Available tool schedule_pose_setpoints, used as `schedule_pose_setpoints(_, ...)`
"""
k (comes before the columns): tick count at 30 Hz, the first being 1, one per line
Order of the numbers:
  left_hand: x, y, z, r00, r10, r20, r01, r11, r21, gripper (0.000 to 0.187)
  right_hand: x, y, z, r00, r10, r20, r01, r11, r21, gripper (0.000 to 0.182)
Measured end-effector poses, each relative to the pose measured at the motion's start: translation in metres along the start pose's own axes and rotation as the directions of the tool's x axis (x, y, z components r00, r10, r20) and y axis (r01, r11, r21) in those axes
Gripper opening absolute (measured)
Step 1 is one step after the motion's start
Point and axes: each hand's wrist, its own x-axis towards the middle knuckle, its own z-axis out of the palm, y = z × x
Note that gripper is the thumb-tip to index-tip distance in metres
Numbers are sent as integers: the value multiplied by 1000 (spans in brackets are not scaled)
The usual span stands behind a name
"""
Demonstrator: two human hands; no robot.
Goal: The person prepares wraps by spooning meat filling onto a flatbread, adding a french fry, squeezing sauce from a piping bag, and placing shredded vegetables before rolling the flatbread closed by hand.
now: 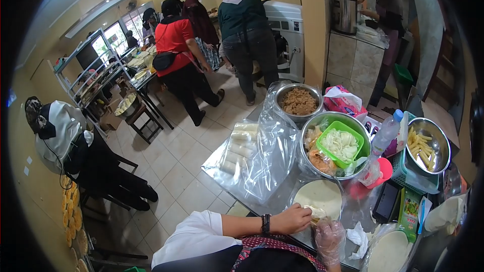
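Note:
A thin round wrapper [318,194] lies on the metal table, with pale filling [316,212] at its near edge. My left hand [293,220], bare with a dark bracelet at the wrist, is closed with its fingertips on the wrapper's near edge by the filling. In a clear plastic glove, my right hand [330,239] has its fingers curled at the same edge, close to the left fingertips. Beyond the wrapper, a big steel bowl [304,156] holds a green container [356,160] of pale shredded filling and several plastic bags.
Finished rolls [237,153] lie on a plastic sheet [269,168] to the left. Behind stands a bowl of brown filling [299,102]. A pink cup [384,170], a water bottle [388,133] and more wrappers [388,254] are on the right. Several people work farther back.

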Motion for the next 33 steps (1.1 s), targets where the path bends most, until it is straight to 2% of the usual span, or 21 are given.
schedule_pose_setpoints(3,3,-2,2,999,-19,38,22,996,-81,11,-3,-2,-1,1000,1,-4,-1,1000,-24,19)
schedule_pose_setpoints(5,5,0,-2,997,-68,24,70,989,-130,10,-6,-4,-3,995,89,-42,-92,993,-77,23)
schedule_pose_setpoints(6,5,-1,-2,997,-68,20,70,989,-130,10,-11,-2,-2,995,86,-42,-89,993,-78,23)
schedule_pose_setpoints(8,6,-2,-1,997,-67,24,70,989,-132,9,-21,7,0,994,108,-17,-109,984,-143,16)
schedule_pose_setpoints(12,4,-3,3,998,-66,-2,65,991,-119,9,-29,13,1,998,40,-50,-50,977,-208,13)
schedule_pose_setpoints(17,5,-3,3,993,-117,-14,114,984,-137,10,-23,8,-11,998,-70,2,69,975,-213,12)
schedule_pose_setpoints(21,7,-2,1,995,-100,-13,98,989,-114,9,-27,9,-7,998,-61,25,64,986,-152,13)
schedule_pose_setpoints(23,6,-2,1,996,-83,-14,81,991,-109,9,-16,0,-9,987,-11,-162,-18,984,-180,11)
schedule_pose_setpoints(24,6,-1,3,996,-84,-12,82,990,-118,9,-17,3,-8,988,-7,-155,-22,983,-182,11)
schedule_pose_setpoints(26,6,-1,3,993,-117,-26,114,987,-117,9,-20,11,-2,1000,19,-2,-19,977,-211,10)
schedule_pose_setpoints(33,7,0,-1,996,-79,-52,73,991,-115,9,-25,8,-14,996,-79,49,88,971,-223,14)
